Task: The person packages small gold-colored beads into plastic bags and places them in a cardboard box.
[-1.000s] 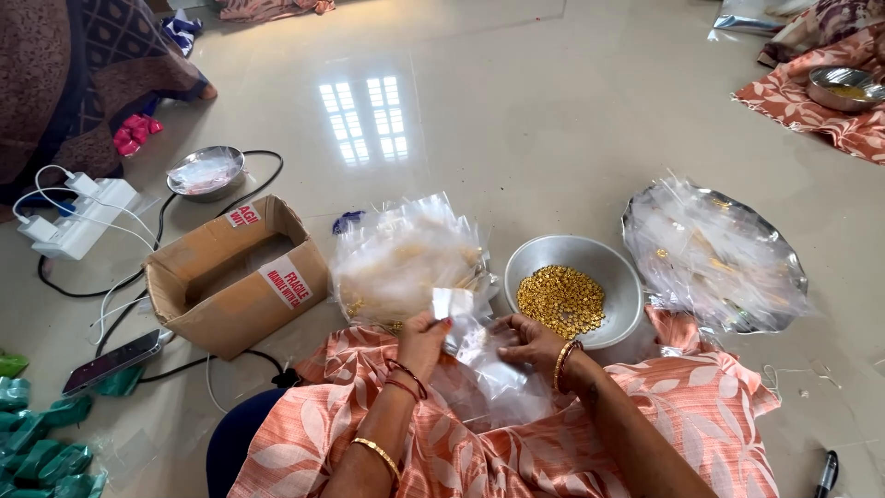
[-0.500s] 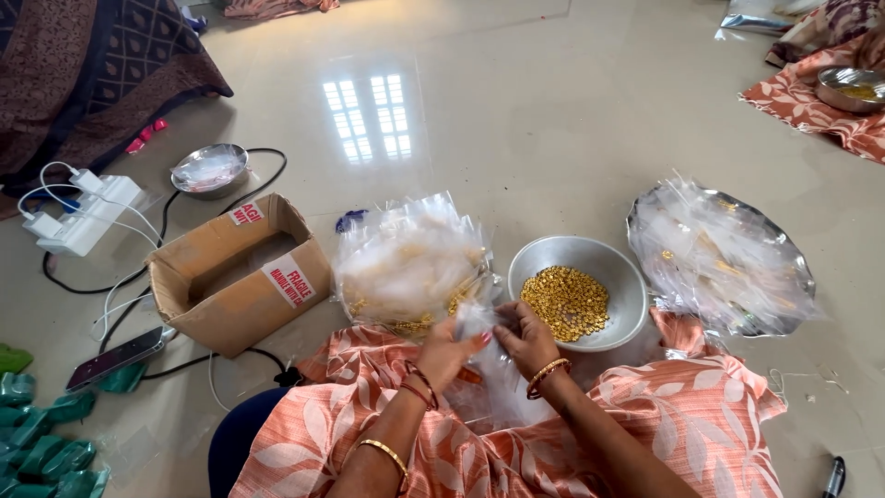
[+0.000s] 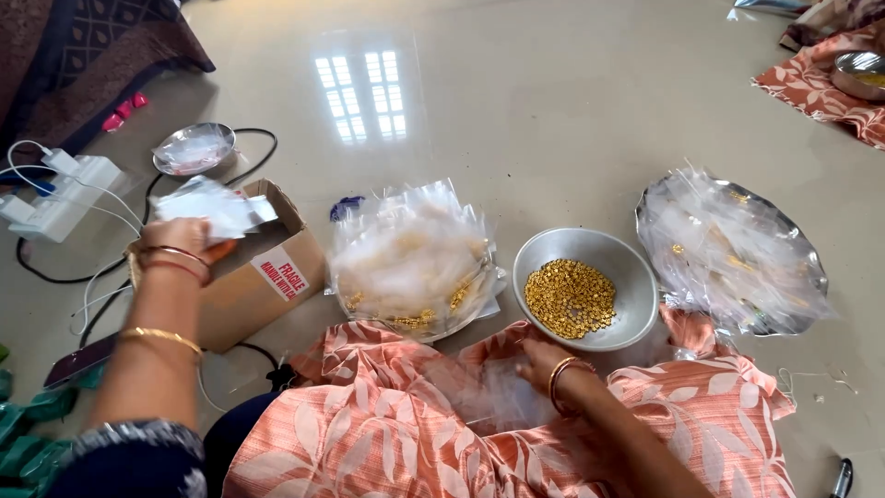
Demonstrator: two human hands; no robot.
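Glossy beige floor is carrying everything: the left hand (image 3: 184, 242) is gripping a small clear packet (image 3: 214, 208) over the open cardboard box (image 3: 241, 277), best let go well inside its flaps. The right hand (image 3: 546, 364) is lying loosely open on packets in the lap, beside one bowl of gold beads (image 3: 572, 297) between two packet-heaped trays (image 3: 737, 254).

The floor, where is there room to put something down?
Bare floor lies beyond the pouch piles and the bead bowl. Crowded: the cardboard box, where the left hand holds pouches, and the lap by the right hand.
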